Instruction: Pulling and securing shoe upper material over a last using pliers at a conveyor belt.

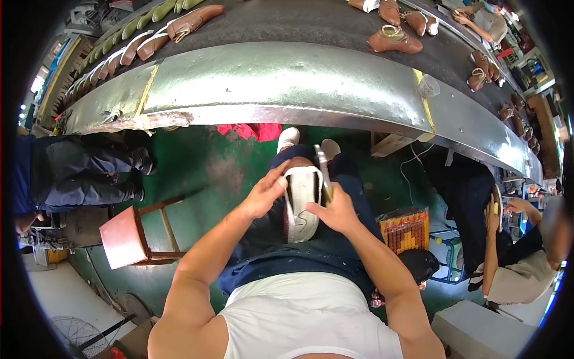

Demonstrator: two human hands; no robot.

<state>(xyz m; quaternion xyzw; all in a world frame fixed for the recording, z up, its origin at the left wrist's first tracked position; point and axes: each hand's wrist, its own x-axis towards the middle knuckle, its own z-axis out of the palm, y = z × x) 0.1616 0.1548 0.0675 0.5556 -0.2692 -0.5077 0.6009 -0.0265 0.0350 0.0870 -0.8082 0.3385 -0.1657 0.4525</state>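
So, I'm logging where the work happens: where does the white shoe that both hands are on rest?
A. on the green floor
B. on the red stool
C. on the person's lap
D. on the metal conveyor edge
C: the white shoe lies sole-up across the dark trousers of the person's lap, left hand on its edge, right hand beside it gripping a thin tool.

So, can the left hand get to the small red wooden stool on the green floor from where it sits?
Probably yes. The left hand rests on the white shoe in the lap, and nothing stands between that arm and the red stool at the person's left, though it would mean leaning.
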